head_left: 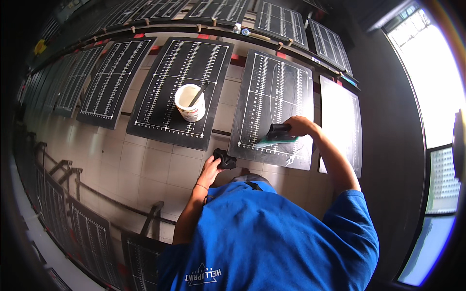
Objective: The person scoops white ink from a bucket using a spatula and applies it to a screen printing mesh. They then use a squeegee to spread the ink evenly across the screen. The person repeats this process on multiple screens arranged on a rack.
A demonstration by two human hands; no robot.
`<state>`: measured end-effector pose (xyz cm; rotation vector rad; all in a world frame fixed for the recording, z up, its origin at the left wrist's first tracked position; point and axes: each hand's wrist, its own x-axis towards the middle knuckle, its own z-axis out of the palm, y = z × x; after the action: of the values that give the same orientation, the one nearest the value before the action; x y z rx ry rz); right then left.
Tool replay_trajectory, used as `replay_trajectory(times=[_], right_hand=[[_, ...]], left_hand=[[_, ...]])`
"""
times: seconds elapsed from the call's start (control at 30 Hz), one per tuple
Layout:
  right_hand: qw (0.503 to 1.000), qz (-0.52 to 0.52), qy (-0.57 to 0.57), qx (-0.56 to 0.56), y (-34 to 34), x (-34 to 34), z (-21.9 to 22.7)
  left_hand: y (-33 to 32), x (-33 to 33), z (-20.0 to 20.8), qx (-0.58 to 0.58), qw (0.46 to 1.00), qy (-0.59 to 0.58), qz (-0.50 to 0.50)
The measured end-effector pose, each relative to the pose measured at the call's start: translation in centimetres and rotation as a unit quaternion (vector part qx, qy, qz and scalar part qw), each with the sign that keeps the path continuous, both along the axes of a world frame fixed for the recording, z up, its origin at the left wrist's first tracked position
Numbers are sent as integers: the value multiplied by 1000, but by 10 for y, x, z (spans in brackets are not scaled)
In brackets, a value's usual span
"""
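Observation:
My right hand [302, 127] is closed round the black handle of a squeegee [278, 133], whose green blade rests low on a black printed board [242, 104]. White ruler-like lines and a grid cover that board, and a pale smear shows near its bottom edge. Below its lower left corner, my left hand [209, 170] grips a crumpled black cloth [225, 159]. A white tub [187, 112] with a dark stick [198, 94] leaning in it stands on the neighbouring black board [162, 85] to the left.
More printed boards [109, 80] line up to the left, with another row [281, 23] behind a dark rail. A glaring pale board [341, 121] lies to the right, near a dark wall and a bright window [432, 72]. Behind me on the left are metal frames [73, 169] above a tiled floor.

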<state>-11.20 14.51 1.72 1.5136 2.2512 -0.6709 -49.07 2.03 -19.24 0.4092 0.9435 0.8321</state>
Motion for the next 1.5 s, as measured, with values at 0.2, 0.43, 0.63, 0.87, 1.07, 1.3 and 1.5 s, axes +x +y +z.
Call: replay_trajectory(times=[0.2, 0.43, 0.63, 0.87, 1.07, 1.3, 1.5], right_hand=[[920, -275, 247, -133, 33, 79, -18], [722, -437, 483, -231, 31, 135, -88], [680, -451, 536, -216, 27, 123, -85], [962, -141, 178, 152, 28, 20, -2], [940, 44, 182, 284, 1, -36, -28], [947, 138, 167, 236, -18, -54, -40], [943, 192, 164, 217, -8, -23, -18]], left_hand=[[-37, -12, -2, -24, 993, 3, 117], [-88, -5, 13, -42, 979, 25, 198], [-96, 12, 40, -40, 971, 41, 233], [-83, 11, 42, -24, 974, 46, 221], [-58, 19, 35, -34, 986, 28, 161], [-70, 14, 11, -58, 988, 4, 142], [-97, 21, 35, -3, 961, 5, 278]])
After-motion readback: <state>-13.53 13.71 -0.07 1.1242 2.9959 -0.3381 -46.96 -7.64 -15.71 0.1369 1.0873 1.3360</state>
